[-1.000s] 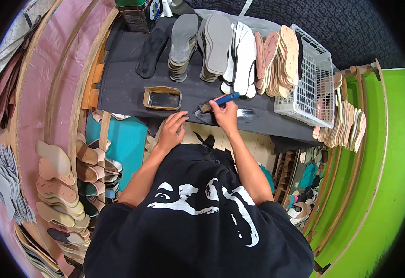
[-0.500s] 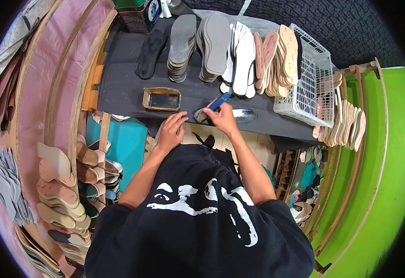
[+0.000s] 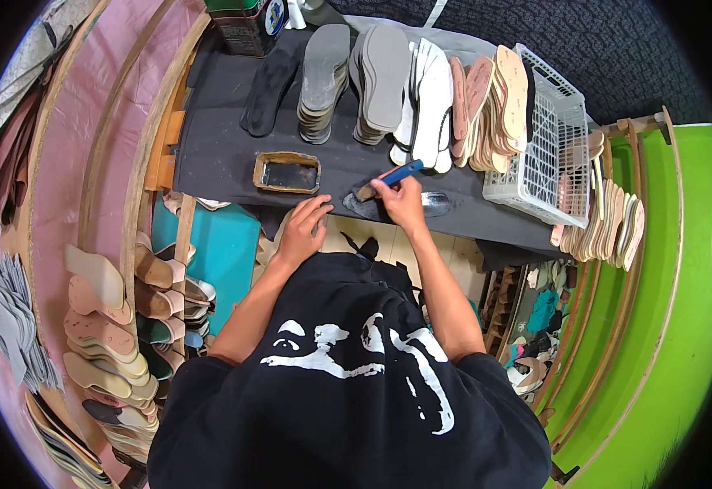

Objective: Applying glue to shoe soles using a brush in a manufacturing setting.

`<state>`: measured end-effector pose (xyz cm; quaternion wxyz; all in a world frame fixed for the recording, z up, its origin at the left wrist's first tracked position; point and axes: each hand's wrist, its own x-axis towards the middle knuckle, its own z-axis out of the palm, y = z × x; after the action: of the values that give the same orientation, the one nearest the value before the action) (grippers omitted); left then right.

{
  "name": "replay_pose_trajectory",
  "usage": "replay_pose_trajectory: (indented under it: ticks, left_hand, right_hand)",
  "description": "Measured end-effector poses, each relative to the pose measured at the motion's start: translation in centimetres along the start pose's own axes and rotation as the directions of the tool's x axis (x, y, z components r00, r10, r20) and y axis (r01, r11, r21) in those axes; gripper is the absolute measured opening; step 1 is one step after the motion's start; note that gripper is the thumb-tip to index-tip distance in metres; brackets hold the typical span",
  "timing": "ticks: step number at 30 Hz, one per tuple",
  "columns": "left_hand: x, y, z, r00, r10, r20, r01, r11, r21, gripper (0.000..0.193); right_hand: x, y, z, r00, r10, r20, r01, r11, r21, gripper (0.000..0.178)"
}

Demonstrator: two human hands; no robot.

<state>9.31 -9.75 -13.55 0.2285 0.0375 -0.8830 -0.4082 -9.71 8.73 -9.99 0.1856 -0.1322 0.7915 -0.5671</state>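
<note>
Sitting near the left hand (image 3: 300, 234), the tray (image 3: 290, 157) holds dark contents (image 3: 290, 175).

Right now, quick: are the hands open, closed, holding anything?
Left hand: open, at the near edge of the black-covered table, nothing visibly held.
Right hand: closed, holding the blue-handled brush.

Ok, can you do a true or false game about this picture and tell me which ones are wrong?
1. The right hand holds a brush with a blue handle. True.
2. The left hand holds a brush too. False: no tool shows in the left hand.
3. The little open box is to the left of the brush. True.
4. The plastic basket is red. False: the basket is white.
5. The white pieces are to the right of both gray stacks. True.
</note>
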Motion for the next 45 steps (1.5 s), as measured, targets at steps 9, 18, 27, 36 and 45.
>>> replay_pose_trajectory:
  ticks: [9, 18, 27, 36, 45]
  left_hand:
    - [0.2, 0.2, 0.0, 1.000, 0.001, -0.002, -0.001, 1.000, -0.011, 0.041]
    - [0.2, 0.1, -0.1, 1.000, 0.002, -0.005, -0.002, 1.000, 0.000, 0.041]
    - [0.1, 0.0, -0.3, 1.000, 0.001, -0.003, -0.001, 1.000, 0.009, 0.038]
    - [0.1, -0.1, -0.1, 1.000, -0.001, -0.002, 0.001, 1.000, 0.000, 0.039]
    - [0.2, 0.0, -0.1, 1.000, 0.001, -0.003, -0.001, 1.000, 0.007, 0.039]
  right_hand:
    - [0.0, 0.6, -0.1, 0.998, -0.019, 0.060, 0.018, 1.000, 0.024, 0.020]
    - [-0.7, -0.2, -0.1, 0.985, -0.023, 0.170, 0.033, 0.998, -0.055, 0.021]
    - [-1.6, -1.9, 0.2, 0.978, -0.054, 0.200, 0.075, 0.992, -0.100, 0.017]
    - [-1.7, -1.9, 0.9, 0.990, -0.031, 0.140, 0.034, 0.999, -0.018, 0.019]
    - [-1.0, -0.8, 1.0, 0.982, -0.040, 0.183, 0.048, 0.998, -0.039, 0.017]
